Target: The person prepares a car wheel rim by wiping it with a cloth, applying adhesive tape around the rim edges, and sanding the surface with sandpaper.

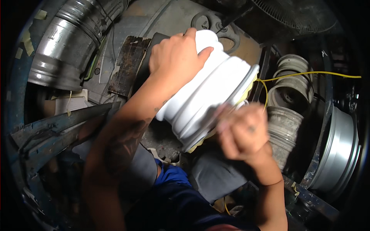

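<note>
A white-painted wheel rim (210, 90) lies tilted across the middle of the view, its barrel towards me. My left hand (177, 56) grips its upper far edge, fingers curled over the rim. My right hand (241, 133) is at the rim's lower right edge, blurred by motion, fingers bent against a strip of yellowish tape (250, 82) that runs along the edge. Whether the right hand pinches the tape or only presses on it cannot be told.
A shiny metal duct (67, 42) lies at upper left. Several bare grey rims (287, 82) are stacked at right, with a silver rim (339, 150) beyond them. A yellow cable (308, 73) crosses at right. A blue metal frame (50, 131) stands at left, a fan (296, 13) above.
</note>
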A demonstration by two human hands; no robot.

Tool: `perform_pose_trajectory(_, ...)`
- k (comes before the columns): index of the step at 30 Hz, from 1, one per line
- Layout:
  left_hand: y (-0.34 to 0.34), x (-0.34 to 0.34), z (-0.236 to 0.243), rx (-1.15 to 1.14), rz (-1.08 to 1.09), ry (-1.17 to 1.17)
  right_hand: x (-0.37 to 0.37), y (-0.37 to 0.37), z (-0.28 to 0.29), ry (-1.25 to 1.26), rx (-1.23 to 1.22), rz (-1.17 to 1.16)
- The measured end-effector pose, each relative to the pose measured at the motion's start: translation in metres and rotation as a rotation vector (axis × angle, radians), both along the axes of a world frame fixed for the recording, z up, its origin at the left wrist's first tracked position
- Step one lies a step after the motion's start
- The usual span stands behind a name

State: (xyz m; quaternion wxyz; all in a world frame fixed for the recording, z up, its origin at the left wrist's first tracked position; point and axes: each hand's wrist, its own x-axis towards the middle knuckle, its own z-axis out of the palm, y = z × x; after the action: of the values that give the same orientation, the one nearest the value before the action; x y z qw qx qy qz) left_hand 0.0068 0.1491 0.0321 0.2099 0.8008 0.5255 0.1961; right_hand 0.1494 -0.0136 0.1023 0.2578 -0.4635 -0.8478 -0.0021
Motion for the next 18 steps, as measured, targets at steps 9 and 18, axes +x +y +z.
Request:
perform_pose_trajectory(9,0.000,-0.004,0.003,-0.032,-0.001,0.023,-0.012,-0.011,-0.011,0.017,-0.035,0.003)
perform_pose_trajectory(18,0.002,-0.006,-0.002,0.032,0.018,0.025,0.017,0.007,-0.010,0.038,-0.023,-0.030)
